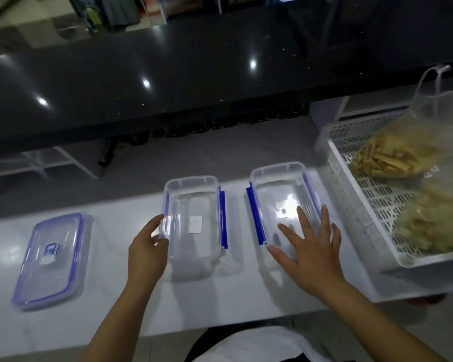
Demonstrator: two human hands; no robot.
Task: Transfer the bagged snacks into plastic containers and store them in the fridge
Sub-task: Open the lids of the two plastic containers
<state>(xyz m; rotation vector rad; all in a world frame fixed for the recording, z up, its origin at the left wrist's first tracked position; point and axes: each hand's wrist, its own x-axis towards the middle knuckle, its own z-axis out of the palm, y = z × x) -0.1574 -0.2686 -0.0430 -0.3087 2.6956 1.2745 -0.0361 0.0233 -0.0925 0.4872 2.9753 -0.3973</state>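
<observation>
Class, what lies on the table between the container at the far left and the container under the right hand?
In the head view, another clear container with blue clasps lies there, with the left hand gripping its left edge.

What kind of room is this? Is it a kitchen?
Probably a kitchen or food-prep spot: clear food containers sit on a white counter, bagged snacks lie in a white basket, and a shiny black countertop runs behind.

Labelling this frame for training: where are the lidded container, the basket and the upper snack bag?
lidded container (50, 259), head view, centre of lid.
basket (356, 212), head view, left wall.
upper snack bag (385, 158), head view, snack-filled middle.
</observation>
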